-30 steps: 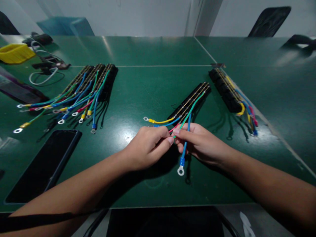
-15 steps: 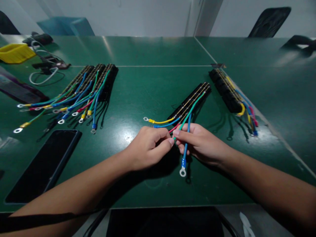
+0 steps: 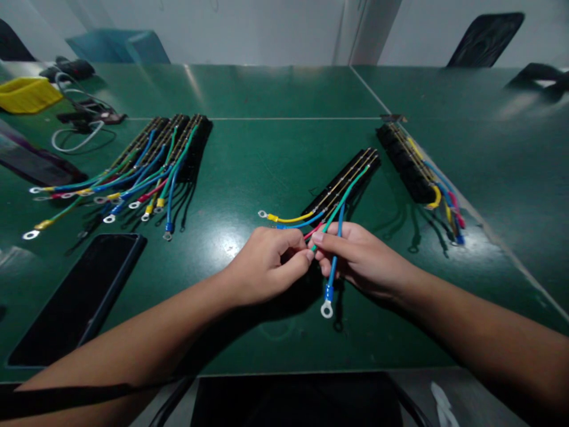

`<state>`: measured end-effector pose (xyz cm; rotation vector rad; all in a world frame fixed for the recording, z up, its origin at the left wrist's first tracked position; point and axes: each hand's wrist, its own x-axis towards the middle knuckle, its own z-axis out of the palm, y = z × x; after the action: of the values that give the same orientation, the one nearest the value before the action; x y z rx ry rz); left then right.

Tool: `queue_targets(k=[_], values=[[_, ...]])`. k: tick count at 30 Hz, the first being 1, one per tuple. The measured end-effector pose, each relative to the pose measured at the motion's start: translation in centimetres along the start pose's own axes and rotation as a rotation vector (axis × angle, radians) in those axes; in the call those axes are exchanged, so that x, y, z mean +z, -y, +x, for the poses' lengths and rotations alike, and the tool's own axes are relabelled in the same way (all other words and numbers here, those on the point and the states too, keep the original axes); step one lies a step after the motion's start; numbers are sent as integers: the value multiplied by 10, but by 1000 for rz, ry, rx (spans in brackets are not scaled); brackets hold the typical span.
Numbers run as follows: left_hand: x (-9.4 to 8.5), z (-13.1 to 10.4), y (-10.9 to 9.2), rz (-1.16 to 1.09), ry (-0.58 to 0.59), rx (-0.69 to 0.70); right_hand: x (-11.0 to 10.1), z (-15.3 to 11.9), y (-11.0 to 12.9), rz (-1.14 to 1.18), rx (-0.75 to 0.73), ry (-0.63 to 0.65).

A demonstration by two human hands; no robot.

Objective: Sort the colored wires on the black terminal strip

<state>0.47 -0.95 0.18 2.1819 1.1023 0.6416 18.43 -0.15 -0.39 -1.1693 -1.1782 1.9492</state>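
Note:
In front of me lies a long black terminal block (image 3: 340, 181) with yellow, blue, red and green wires fixed along it. My left hand (image 3: 275, 261) is closed, its thumb and finger pinching the lower end of the green wire (image 3: 349, 193). My right hand (image 3: 360, 255) pinches the same green wire slightly higher up, close to the red wire (image 3: 313, 232). A blue wire (image 3: 332, 270) passes across my right fingers and ends below them in a ring terminal (image 3: 326, 309). The yellow wire (image 3: 293, 220) sticks out to the left with its ring showing. My fingers hide the green wire's end.
Several wired black blocks (image 3: 189, 142) lie at the left, their ring-ended wires toward me. Another wired block (image 3: 406, 163) lies at the right. A phone (image 3: 77, 299), a yellow bin (image 3: 29, 96) and a cable (image 3: 77, 145) are on the green table (image 3: 249, 160).
The hanging end of the blue wire has shifted slightly left. Both hands keep their pinch on the green wire, nearly unmoved.

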Motion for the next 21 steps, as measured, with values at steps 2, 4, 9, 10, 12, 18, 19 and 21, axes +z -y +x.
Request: queue_targets(k=[2,4,9,10,12,18,19,21], values=[[0,0,0,8,6,11,0,0,0,4,2,-1],[0,-1,1,18,-6,23,-1,1,-1,1,-5,4],[4,-1,4,50,-82,54,-3,2,-4,-16,-41,28],[4,-1,5,58,-91,62,-2,2,-4,-13,-38,26],[4,-1,5,67,-88,77,-2,2,-3,0,-21,14],[1,-2,4,93,49,78,-1,2,-3,34,-18,9],[1,-1,4,96,70,78,-2,1,-3,36,-21,11],[1,-1,5,109,79,81,-2,1,-4,34,-22,11]])
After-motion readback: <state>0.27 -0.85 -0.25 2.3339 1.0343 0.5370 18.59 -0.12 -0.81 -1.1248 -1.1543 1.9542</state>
